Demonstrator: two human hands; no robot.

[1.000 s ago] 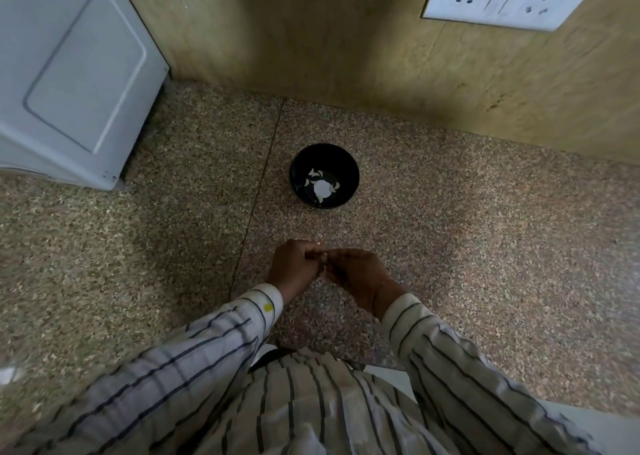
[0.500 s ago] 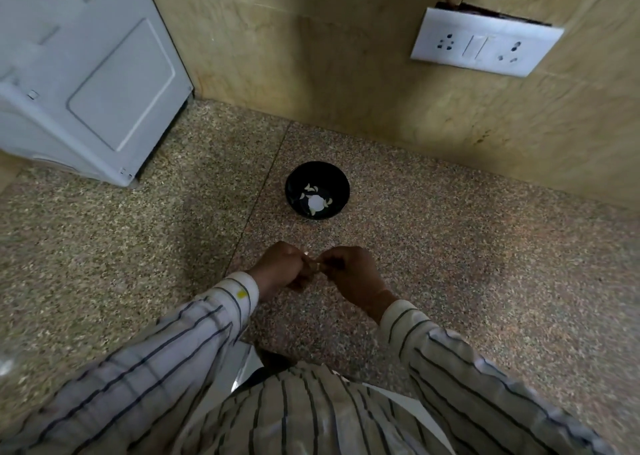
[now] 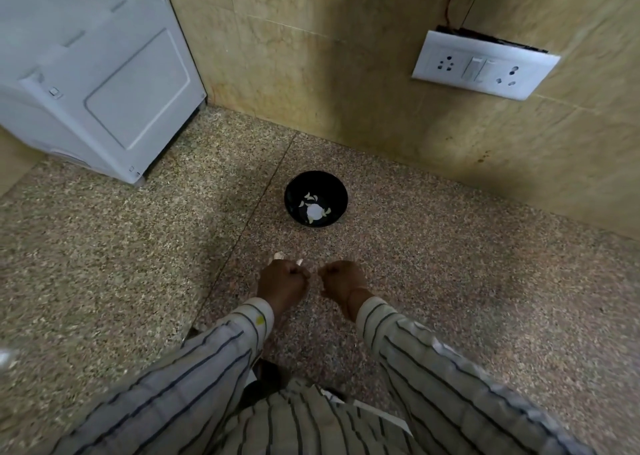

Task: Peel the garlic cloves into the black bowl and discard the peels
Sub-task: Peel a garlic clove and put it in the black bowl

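Both fists curled just apart above the speckled worktop (image 3: 485, 298): left hand (image 3: 282, 283) pinching pale garlic peel (image 3: 279, 255), right hand (image 3: 341, 279) closed, contents hidden; black bowl (image 3: 332, 186) ahead, cloves inside, within easy drop

A speckled granite table (image 3: 450, 281) carries a black bowl (image 3: 294, 191), a white appliance (image 3: 97, 83) and peel scraps (image 3: 279, 255).

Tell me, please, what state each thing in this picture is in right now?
black bowl: upright on the counter, holding a few pale garlic pieces.
left hand: fingers curled, a pale scrap showing at the fingertips.
right hand: fingers curled; what it holds is hidden.
peel scrap: lying loose on the counter beyond the left hand.
switch plate: on the wall, nothing plugged in.
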